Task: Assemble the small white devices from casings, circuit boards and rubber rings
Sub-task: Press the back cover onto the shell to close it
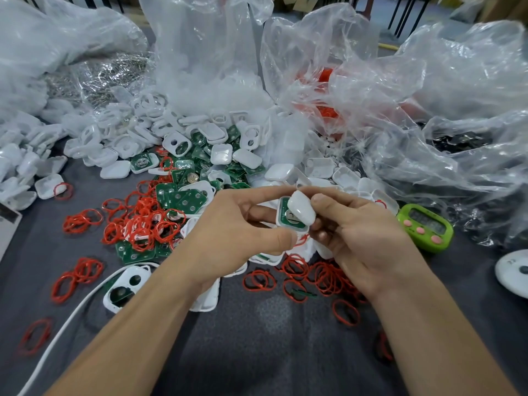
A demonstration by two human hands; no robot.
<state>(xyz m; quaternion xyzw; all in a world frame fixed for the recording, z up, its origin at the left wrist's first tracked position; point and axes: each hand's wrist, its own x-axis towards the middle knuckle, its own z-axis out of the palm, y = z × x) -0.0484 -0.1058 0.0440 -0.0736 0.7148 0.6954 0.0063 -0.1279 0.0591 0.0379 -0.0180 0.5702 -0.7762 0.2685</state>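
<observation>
Over the near middle of the grey table [257, 338], our left hand [237, 224] pinches a board-loaded casing [285, 217] while our right hand [357, 232] grips a white cover [301, 208] tilted against it.

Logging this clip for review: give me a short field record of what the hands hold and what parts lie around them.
left hand: steadies casing half with green board
right hand: presses white cover onto it, tilted, not closed
red rubber rings: scattered on the grey table
loose casings: heaped behind, left
green timer: right of the hands
plastic bags: at back
</observation>
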